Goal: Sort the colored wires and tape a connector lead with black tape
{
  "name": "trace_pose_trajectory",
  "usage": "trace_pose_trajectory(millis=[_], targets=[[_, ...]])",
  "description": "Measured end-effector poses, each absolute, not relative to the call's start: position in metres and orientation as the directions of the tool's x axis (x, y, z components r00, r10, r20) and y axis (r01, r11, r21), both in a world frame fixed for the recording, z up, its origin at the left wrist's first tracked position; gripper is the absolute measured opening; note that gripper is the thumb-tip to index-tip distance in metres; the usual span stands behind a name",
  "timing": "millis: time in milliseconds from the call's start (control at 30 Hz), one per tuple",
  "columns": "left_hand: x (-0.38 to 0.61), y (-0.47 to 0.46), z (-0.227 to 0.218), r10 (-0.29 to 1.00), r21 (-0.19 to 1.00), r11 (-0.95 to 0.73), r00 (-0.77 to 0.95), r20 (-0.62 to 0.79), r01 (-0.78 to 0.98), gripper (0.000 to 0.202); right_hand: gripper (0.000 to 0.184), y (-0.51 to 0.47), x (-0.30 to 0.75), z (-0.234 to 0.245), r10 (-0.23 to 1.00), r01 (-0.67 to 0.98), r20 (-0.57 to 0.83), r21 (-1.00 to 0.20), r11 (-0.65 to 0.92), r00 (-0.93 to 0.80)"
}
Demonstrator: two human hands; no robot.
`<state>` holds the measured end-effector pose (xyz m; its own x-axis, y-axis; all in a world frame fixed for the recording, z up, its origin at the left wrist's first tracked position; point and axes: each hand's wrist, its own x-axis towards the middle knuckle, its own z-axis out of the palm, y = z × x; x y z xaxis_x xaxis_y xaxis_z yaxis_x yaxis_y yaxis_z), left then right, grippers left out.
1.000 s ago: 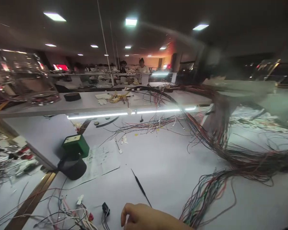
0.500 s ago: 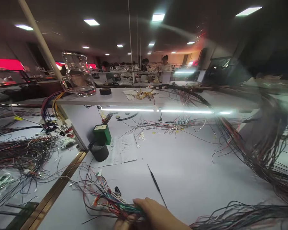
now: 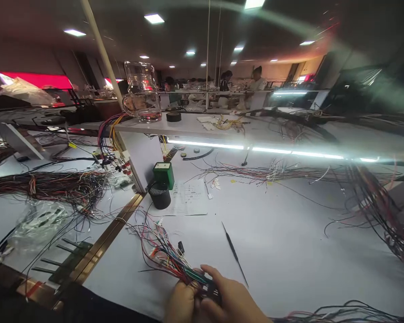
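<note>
At the bottom centre, my left hand (image 3: 181, 301) is closed around a bundle of coloured wires (image 3: 175, 264). My right hand (image 3: 234, 297) grips the same bundle from the right, thumb and fingers bent around it. Between the two hands shows a dark part with pale marks (image 3: 211, 290), too unclear to name. The loose wire ends fan out to the upper left across the white table, with a small black connector (image 3: 181, 247) among them. Right of the bundle lies a thin black pointed tool (image 3: 234, 251), apart from both hands.
A black mesh cup (image 3: 160, 197) and a green box (image 3: 164, 175) stand by the left partition, beside a printed sheet (image 3: 190, 197). Wire bundles hang at right (image 3: 380, 211) and lie at left (image 3: 54, 184). A lit shelf (image 3: 188, 128) crosses the back, with a clear jug (image 3: 143, 94) on it.
The view has swung left and down, so the scene sits further right and more of the left table shows. Both hands remain on the wire bundle, and more of my left hand is visible.
</note>
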<state>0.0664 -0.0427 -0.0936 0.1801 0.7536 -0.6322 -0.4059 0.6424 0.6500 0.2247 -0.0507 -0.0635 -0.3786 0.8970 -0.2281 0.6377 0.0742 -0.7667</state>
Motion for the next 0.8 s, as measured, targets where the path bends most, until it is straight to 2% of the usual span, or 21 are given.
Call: trace_pose_trajectory(millis=[67, 200, 367, 433, 600, 733, 800], targets=[[0.067, -0.045, -0.103, 0.737, 0.587, 0.658, 0.240, -0.632, -0.472, 0.017, 0.067, -0.051, 0.226, -0.067, 0.885, 0.599, -0.237, -0.799, 0.057, -0.401], [0.064, -0.046, -0.114, 0.685, 0.529, 0.726, 0.394, -0.614, -0.438, 0.014, 0.055, -0.048, 0.228, -0.066, 0.888, 0.478, -0.249, -0.877, -0.037, -0.387], [0.058, -0.043, -0.094, 0.617, 0.381, 0.772, 0.457, -0.640, -0.509, 0.024, 0.041, -0.044, 0.228, -0.062, 0.900, 0.403, -0.262, -0.909, -0.109, -0.348], [0.055, -0.044, -0.087, 0.631, 0.427, 0.771, 0.476, -0.613, -0.473, 0.028, 0.039, -0.043, 0.228, -0.062, 0.903, 0.371, -0.240, -0.923, -0.099, -0.356], [0.044, -0.048, -0.092, 0.677, 0.645, 0.711, 0.522, -0.519, -0.281, 0.050, 0.038, -0.042, 0.230, -0.059, 0.903, 0.317, -0.219, -0.943, -0.100, -0.368], [0.042, -0.048, -0.094, 0.766, 0.822, 0.543, 0.503, -0.400, -0.173, 0.059, 0.039, -0.042, 0.231, -0.058, 0.861, 0.192, -0.247, -0.965, -0.178, -0.444], [0.043, -0.047, -0.094, 0.792, 0.865, 0.484, 0.488, -0.368, -0.133, 0.063, 0.042, -0.042, 0.231, -0.062, 0.833, 0.137, -0.273, -0.962, -0.236, -0.481]])
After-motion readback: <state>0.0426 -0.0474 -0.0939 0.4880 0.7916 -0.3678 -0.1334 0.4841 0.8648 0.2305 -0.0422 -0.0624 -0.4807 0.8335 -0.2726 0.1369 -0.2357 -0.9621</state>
